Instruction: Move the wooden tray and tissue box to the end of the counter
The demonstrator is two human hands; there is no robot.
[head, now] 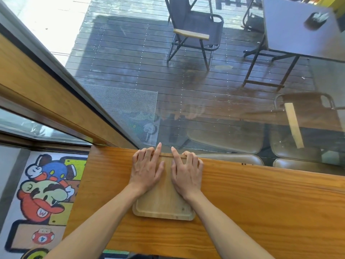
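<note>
A pale wooden tray (164, 204) lies flat on the darker wooden counter (252, 202), its far edge against the window glass. My left hand (146, 170) rests palm down on the tray's far left part, fingers curled over its far rim. My right hand (186, 172) lies the same way on the far right part, index finger stretched to the rim. Both hands press on the tray side by side. No tissue box is in view.
The counter ends at the left (87, 184), above a cartoon floor mat (44, 193). A glass window (205, 90) runs along the counter's far edge. Beyond it are a deck, folding chairs (194, 32) and a table (298, 30). Padded stools (233, 139) show under the glass.
</note>
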